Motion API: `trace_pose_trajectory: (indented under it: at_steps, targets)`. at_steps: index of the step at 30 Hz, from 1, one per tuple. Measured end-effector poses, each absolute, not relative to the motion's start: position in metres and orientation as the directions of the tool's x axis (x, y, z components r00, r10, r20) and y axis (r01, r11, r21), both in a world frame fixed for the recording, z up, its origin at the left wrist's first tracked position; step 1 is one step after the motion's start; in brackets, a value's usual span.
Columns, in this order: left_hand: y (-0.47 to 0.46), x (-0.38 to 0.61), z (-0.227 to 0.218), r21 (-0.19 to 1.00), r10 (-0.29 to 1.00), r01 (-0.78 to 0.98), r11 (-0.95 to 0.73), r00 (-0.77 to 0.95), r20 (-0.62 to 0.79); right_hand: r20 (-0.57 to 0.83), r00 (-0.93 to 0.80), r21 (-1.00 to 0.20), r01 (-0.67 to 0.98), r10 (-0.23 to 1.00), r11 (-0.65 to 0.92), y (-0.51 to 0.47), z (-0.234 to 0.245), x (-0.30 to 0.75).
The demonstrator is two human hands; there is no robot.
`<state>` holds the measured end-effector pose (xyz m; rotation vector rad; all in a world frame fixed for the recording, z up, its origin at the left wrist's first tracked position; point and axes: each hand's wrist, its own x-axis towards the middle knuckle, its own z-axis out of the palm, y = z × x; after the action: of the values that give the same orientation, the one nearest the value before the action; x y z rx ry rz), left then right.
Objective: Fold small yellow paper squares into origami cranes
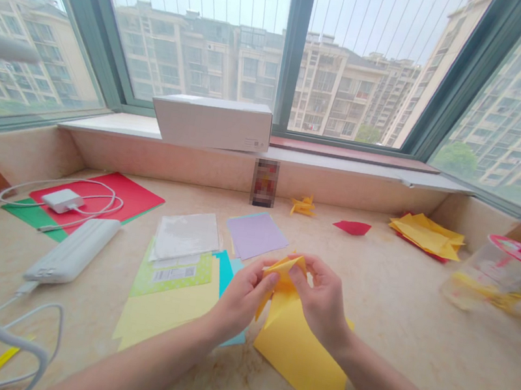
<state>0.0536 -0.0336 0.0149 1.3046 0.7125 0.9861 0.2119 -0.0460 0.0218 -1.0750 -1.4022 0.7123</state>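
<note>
Between my two hands is a partly folded piece of yellow origami paper (287,278), held just above the counter. My left hand (249,292) pinches its left side, thumb on top. The thumb of my right hand (324,291) presses the paper's upper right, with the fingers curled behind it. Pointed flaps hang down below the thumbs; the far side of the folded piece is hidden by my fingers. Under my hands lies a flat yellow sheet (302,366), its corner reaching past the counter's front edge.
Paper packs (174,300) and purple squares (257,234) lie left of centre. Beyond are a yellow folded figure (303,206), a red folded piece (352,227) and stacked yellow paper (426,234). A plastic cup (480,276) stands right; a white power strip (73,251) with cables lies left.
</note>
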Motion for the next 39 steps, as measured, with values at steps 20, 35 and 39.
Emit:
trace_pose_trajectory:
  at_steps: [20, 35, 39]
  targets:
    - [-0.037, 0.045, 0.013, 0.957, 0.885, 0.124, -0.264, 0.426, 0.189, 0.396, 0.174, -0.915, 0.155, 0.902, 0.372, -0.043, 0.029, 0.222]
    - [-0.037, 0.046, 0.015, 0.936, 0.875, 0.136, -0.324, 0.419, 0.242, 0.375, 0.215, -0.927, 0.066, 0.902, 0.37, -0.043, 0.024, 0.222]
    - [-0.039, 0.049, 0.015, 0.966, 0.871, 0.049, -0.252, 0.447, 0.204, 0.352, 0.19, -0.936, 0.061, 0.916, 0.347, -0.042, 0.025, 0.222]
